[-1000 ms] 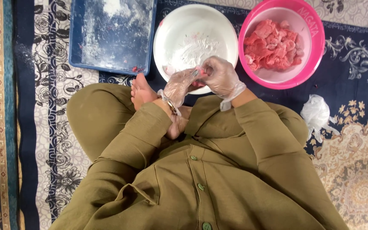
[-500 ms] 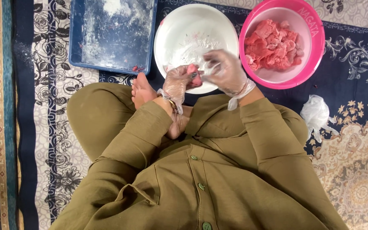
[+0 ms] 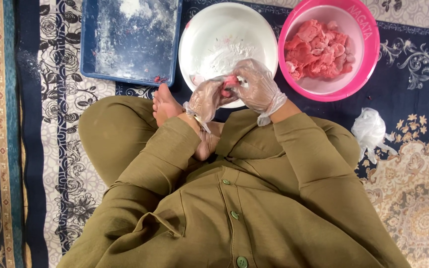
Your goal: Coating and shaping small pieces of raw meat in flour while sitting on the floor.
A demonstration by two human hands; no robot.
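We see both gloved hands meeting over the near rim of the white bowl (image 3: 194,30), which holds flour (image 3: 224,54). The left hand (image 3: 206,99) and right hand (image 3: 258,88) each close a narrow grip on one pink meat piece (image 3: 230,81), pinched between their fingertips just above the bowl's near edge. To the right, the pink bowl (image 3: 368,59) of raw meat (image 3: 316,48) sits just beside the white bowl, rims near but apart. To the left, the blue tray (image 3: 88,44), dusted with flour, lies close to the white bowl's left edge. A bare foot (image 3: 165,105) rests below the tray's near corner. A crumpled plastic bag (image 3: 369,130) lies on the carpet (image 3: 413,99), well apart from the hands, with open carpet around it.
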